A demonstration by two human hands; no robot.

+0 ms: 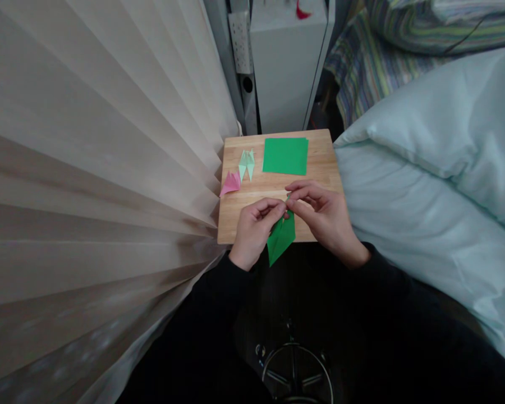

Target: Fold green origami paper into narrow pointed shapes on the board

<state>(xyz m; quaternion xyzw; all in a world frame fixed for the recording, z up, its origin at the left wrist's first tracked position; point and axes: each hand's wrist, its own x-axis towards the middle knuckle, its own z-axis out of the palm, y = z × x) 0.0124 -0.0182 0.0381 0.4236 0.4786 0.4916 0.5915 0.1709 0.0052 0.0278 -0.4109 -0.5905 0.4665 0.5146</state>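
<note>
Both hands meet over the near edge of a small wooden table [256, 193]. Between them is a folded piece of green origami paper [281, 238], its pointed end hanging down past the edge. My left hand [256, 227] is closed on its left side, thumb and fingers pinching near the top. My right hand [320, 210] pinches the narrow upper tip between thumb and fingers. Farther back lies a stack of green paper sheets [285, 156]. To the left are a pale green folded paper figure [247, 163] and a pink folded paper figure [230, 183].
A pleated curtain [109, 140] hangs close along the left side. Pale blue bedding [425, 151] borders the table on the right. Behind it stands a white cabinet [286, 67] beside a power strip [240, 42]. A round metal stool base [297, 370] is below.
</note>
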